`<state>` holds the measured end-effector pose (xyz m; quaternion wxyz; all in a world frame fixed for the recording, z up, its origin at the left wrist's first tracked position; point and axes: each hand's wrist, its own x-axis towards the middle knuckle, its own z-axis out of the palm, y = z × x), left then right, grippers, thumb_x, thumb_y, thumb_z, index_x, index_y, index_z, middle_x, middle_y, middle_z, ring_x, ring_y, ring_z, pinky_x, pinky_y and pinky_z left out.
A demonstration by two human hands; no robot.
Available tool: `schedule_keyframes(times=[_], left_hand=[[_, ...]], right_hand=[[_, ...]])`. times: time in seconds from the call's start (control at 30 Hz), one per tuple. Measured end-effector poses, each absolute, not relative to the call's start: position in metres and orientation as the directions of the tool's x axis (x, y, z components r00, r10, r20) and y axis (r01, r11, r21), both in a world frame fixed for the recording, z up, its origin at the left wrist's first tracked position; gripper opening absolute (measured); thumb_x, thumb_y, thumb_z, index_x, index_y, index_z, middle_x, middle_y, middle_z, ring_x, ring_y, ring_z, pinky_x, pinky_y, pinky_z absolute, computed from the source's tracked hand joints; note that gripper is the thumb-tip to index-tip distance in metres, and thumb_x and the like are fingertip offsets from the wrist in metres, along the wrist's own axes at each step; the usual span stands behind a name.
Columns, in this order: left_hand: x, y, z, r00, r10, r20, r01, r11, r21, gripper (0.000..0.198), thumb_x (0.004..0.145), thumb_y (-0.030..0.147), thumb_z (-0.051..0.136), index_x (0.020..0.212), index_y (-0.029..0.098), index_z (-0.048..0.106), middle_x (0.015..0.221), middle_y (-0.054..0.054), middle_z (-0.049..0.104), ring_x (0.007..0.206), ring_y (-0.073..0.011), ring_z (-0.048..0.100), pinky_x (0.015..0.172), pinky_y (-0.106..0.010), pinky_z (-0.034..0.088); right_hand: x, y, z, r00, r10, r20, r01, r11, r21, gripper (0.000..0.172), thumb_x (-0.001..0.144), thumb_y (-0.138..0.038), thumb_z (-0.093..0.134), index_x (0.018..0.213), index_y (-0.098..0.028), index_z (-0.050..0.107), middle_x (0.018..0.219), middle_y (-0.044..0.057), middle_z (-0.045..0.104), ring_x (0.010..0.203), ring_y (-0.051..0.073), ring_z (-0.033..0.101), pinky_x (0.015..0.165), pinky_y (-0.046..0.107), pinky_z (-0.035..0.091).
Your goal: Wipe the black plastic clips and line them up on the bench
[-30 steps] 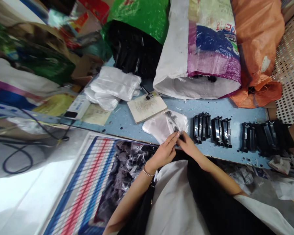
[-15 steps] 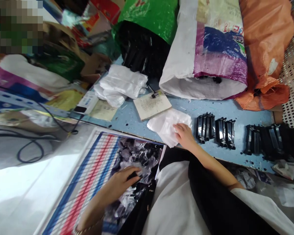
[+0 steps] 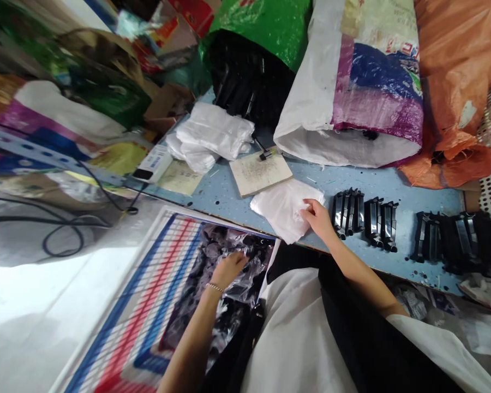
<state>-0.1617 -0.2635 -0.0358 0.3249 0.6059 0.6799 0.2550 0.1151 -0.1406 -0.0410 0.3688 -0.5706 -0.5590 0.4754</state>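
My right hand (image 3: 318,218) is at the front edge of the bench, its thumb and forefinger pinching the top of a flat stack of thin, clear plastic bags (image 3: 280,204). My left hand (image 3: 229,268) reaches down into a striped basket (image 3: 147,295) beside the bench. Its fingers are drawn together among dark parts in clear plastic bags (image 3: 216,245); what lies between the fingertips is hidden. To the right of my right hand, black plastic parts (image 3: 347,213) with shiny faces stand in small rows.
A beige block (image 3: 262,173) lies behind the bags, near another plastic-bag pile (image 3: 215,134). A green sack (image 3: 262,27), a white-purple woven sack (image 3: 347,144) and an orange sack (image 3: 454,109) line the back. A white device (image 3: 155,164) and cables (image 3: 77,218) are at left.
My left hand has moved forward and right, deeper over the bagged parts. My right hand stays at the bag stack, its fingers more pinched at the top bag. The view has shifted slightly.
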Motion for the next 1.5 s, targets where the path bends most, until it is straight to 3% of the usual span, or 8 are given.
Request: schedule_keyframes(times=[0.17,0.33,0.6,0.73,0.83,0.97,1.23,1.5], left_hand=[[-0.076,-0.183,-0.031,-0.013,1.0,0.022,0.545,-0.011,0.838,0.024,0.077,0.035,0.073,0.095,0.02,0.067,0.096,-0.005,0.067,0.074,-0.0151,0.064,0.074,-0.029,0.053],[-0.035,-0.142,-0.034,0.032,0.998,0.046,0.432,-0.055,0.9,0.01,0.079,0.02,0.065,0.069,0.018,0.063,0.075,-0.002,0.062,0.073,-0.0154,0.061,0.071,-0.029,0.051],[-0.043,-0.168,-0.029,0.042,0.964,0.261,0.607,-0.232,0.76,0.021,0.083,0.006,0.052,0.091,0.018,0.068,0.099,-0.007,0.071,0.089,-0.0183,0.066,0.084,-0.033,0.055],[-0.049,-0.17,-0.035,0.131,0.978,0.163,0.694,-0.207,0.689,0.035,0.085,0.004,0.05,0.106,0.021,0.073,0.108,-0.008,0.074,0.105,-0.0224,0.067,0.094,-0.037,0.055],[-0.051,-0.162,-0.042,0.085,0.993,0.084,0.62,-0.119,0.775,0.021,0.088,0.013,0.059,0.1,0.022,0.074,0.097,-0.005,0.075,0.093,-0.02,0.069,0.089,-0.035,0.057],[-0.042,-0.147,-0.048,0.054,0.998,0.037,0.54,-0.061,0.839,0.023,0.083,0.01,0.062,0.103,0.018,0.072,0.096,-0.005,0.075,0.082,-0.0173,0.069,0.081,-0.032,0.058],[-0.06,-0.154,-0.039,0.156,0.959,0.239,0.664,-0.281,0.693,0.05,0.085,0.001,0.045,0.127,0.019,0.065,0.134,-0.01,0.064,0.12,-0.0218,0.064,0.105,-0.04,0.054],[-0.06,-0.164,-0.021,0.349,0.887,0.302,0.66,-0.462,0.593,0.068,0.09,0.001,0.036,0.155,0.02,0.034,0.154,-0.013,0.046,0.142,-0.0223,0.047,0.117,-0.04,0.045]], right_hand=[[0.104,-0.133,-0.037,-0.02,0.988,-0.153,0.247,-0.143,-0.958,0.037,0.075,-0.038,0.07,0.107,-0.02,0.066,0.062,-0.009,0.043,0.06,0.013,0.047,0.062,0.026,0.04],[0.142,-0.149,-0.011,-0.048,0.996,-0.074,0.431,-0.047,-0.901,0.037,0.091,-0.038,0.055,0.123,-0.02,0.061,0.076,-0.001,0.06,0.075,0.018,0.062,0.075,0.03,0.048],[0.182,-0.172,0.019,0.092,0.968,-0.233,0.975,-0.135,-0.175,0.058,0.089,-0.029,0.065,0.141,-0.012,0.046,0.12,0.02,0.062,0.098,0.031,0.067,0.081,0.038,0.049],[0.195,-0.164,0.018,0.079,0.96,-0.269,0.841,-0.209,-0.5,0.059,0.086,-0.025,0.063,0.142,-0.017,0.045,0.116,0.014,0.065,0.096,0.027,0.067,0.086,0.039,0.05],[0.204,-0.174,0.015,-0.018,0.957,-0.29,0.389,-0.261,-0.883,0.058,0.081,-0.037,0.07,0.135,-0.023,0.053,0.109,0.007,0.066,0.094,0.022,0.065,0.084,0.036,0.052],[0.194,-0.197,0.006,-0.252,0.882,-0.399,-0.135,-0.44,-0.888,0.051,0.075,-0.045,0.075,0.121,-0.027,0.063,0.11,0.004,0.067,0.087,0.019,0.065,0.072,0.031,0.053],[0.184,-0.2,-0.011,-0.22,0.935,-0.278,0.452,-0.155,-0.878,0.037,0.082,-0.032,0.068,0.118,-0.022,0.068,0.096,0.005,0.062,0.085,0.02,0.06,0.077,0.034,0.051],[0.16,-0.178,0.017,-0.427,0.881,-0.204,0.556,0.078,-0.828,0.027,0.087,-0.023,0.065,0.113,-0.021,0.071,0.091,0.004,0.059,0.089,0.02,0.059,0.086,0.034,0.046]])
